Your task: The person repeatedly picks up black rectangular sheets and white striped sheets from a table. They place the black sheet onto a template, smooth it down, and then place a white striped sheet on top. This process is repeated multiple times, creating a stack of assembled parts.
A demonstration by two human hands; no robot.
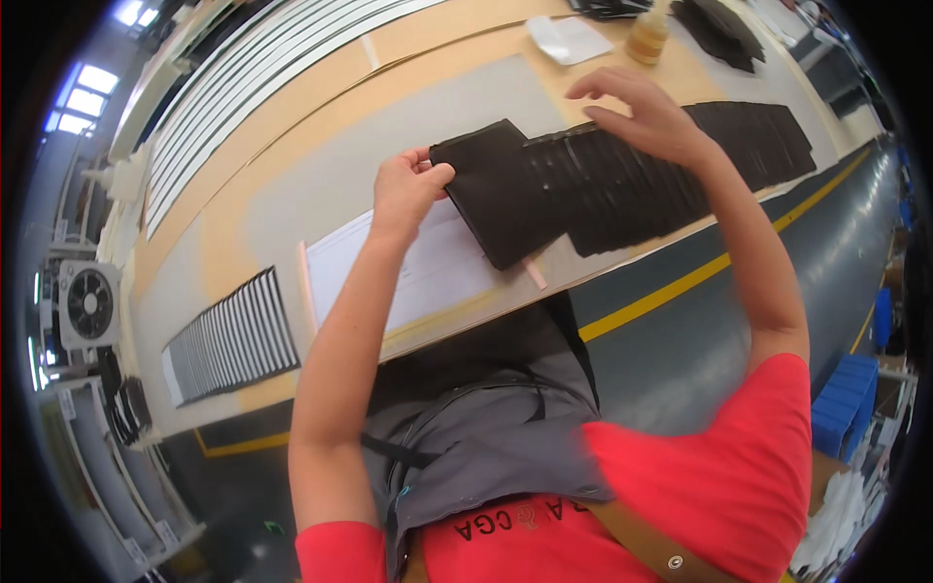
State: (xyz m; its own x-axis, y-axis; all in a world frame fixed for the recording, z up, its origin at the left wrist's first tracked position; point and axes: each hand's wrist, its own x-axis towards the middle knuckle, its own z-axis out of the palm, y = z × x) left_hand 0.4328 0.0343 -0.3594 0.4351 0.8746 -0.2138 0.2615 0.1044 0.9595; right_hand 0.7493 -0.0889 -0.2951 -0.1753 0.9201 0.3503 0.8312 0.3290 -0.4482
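Observation:
My left hand (405,192) pinches the upper left corner of a flat black panel (501,194), which looks like leather or a similar sheet. This panel lies tilted at the left end of a long row of overlapping black panels (622,185) that runs to the right along the table. Over the row, my right hand (649,115) hovers with fingers apart and slightly curled, holding nothing. Partly under the left panel and my left forearm is a white printed sheet (340,267).
A fanned row of black-and-white strips (236,335) lies at the table's left. Long white strips (262,73) stretch along the back. At the far right stand a bottle of amber liquid (647,37), a white sheet (567,41) and black pieces (719,31). Blue crates (844,403) sit on the floor.

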